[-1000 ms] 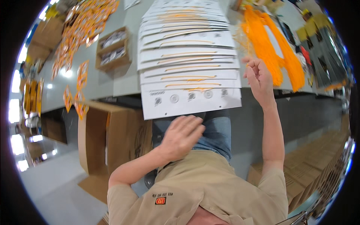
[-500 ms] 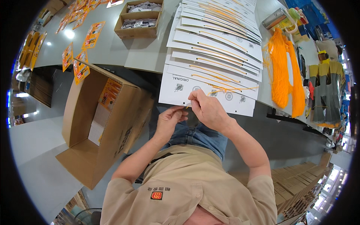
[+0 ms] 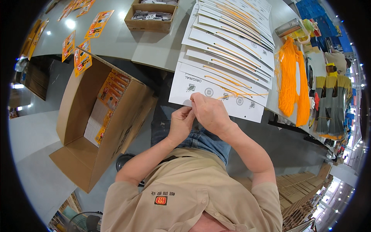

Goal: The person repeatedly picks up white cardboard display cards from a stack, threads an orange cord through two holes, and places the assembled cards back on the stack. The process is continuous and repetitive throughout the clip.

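My left hand (image 3: 181, 124) and my right hand (image 3: 210, 115) meet at the near edge of a stack of white cards (image 3: 232, 109), fingertips pinched together. The right fingers lie over the edge of the nearest card; the left fingers are just below it. What sits between the left fingertips is hidden. Orange strings (image 3: 228, 82) run across the overlapping cards, which fan away from me. A loose, tangled orange string end (image 3: 239, 93) rests on the nearest card, above my right hand. A small dark hole shows near that card's right corner.
Hanks of orange string (image 3: 288, 79) hang over the table's right side, beside grey bundles with yellow tips (image 3: 328, 104). An open cardboard carton (image 3: 119, 116) stands at left, holding orange packs. A small box (image 3: 148, 25) and orange blister cards (image 3: 99, 24) lie on the table (image 3: 154, 50).
My hands have drawn closer together, the left one moving up and right against the right one. The bit of orange string seen between the fingers is now hidden. The view has shifted slightly.
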`<state>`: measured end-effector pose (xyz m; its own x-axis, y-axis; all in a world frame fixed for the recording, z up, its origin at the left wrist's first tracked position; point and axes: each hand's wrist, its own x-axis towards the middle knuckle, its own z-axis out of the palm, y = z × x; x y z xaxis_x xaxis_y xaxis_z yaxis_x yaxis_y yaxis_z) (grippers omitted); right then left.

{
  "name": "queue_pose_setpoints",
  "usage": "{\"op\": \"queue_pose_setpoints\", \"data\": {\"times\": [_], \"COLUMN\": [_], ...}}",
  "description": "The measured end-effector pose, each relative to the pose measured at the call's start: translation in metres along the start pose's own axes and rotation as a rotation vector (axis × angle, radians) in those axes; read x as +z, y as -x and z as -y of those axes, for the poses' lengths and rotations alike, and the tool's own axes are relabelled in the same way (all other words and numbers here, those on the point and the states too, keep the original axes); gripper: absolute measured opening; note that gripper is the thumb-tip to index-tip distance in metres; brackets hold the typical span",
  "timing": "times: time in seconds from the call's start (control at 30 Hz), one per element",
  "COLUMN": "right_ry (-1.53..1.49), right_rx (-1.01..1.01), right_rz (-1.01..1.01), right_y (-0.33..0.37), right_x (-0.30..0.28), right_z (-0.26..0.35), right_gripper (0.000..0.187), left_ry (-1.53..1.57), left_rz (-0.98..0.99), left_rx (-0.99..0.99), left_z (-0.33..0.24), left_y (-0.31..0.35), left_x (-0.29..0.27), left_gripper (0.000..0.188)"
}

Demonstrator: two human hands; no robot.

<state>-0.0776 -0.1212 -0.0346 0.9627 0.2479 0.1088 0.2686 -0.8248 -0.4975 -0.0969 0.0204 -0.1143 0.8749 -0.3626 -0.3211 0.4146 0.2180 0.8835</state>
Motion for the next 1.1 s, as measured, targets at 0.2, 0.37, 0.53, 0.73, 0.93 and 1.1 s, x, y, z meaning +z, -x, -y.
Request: {"op": "queue_pose_setpoints", "data": {"times": [0.2, 0.37, 0.53, 0.73, 0.93, 1.1], "right_ry": [-0.047, -0.168, -0.229, -0.179, -0.077, -0.088], "right_rx": [0.11, 0.406, 0.428, 0.52, 0.465, 0.554], "right_rz": [0.186, 0.493, -0.043, -0.273, -0.309, -0.245], "right_y": [0.039, 0.105, 0.117, 0.103, 0.108, 0.127], "right_x": [-0.037, -0.086, -0.092, -0.092, -0.107, -0.122], "right_z": [-0.009, -0.019, -0.034, -0.075, -0.077, -0.065], "right_gripper": [0.015, 0.008, 0.006, 0.008, 0.008, 0.009], "left_ry": [0.01, 0.149, 0.007, -0.278, -0.134, -0.051], "left_rz": [-0.452, -0.519, -0.249, 0.497, 0.495, 0.436], "left_rx": [-0.04, -0.404, -0.474, -0.503, -0.555, -0.541], "left_z": [0.026, 0.034, 0.044, 0.019, 0.008, 0.008], "left_y": [-0.005, 0.017, 0.009, -0.007, -0.008, -0.017], "left_x": [-0.071, -0.148, -0.067, 0.058, 0.098, 0.1], "left_gripper": [0.029, 0.028, 0.016, 0.025, 0.031, 0.028]}}
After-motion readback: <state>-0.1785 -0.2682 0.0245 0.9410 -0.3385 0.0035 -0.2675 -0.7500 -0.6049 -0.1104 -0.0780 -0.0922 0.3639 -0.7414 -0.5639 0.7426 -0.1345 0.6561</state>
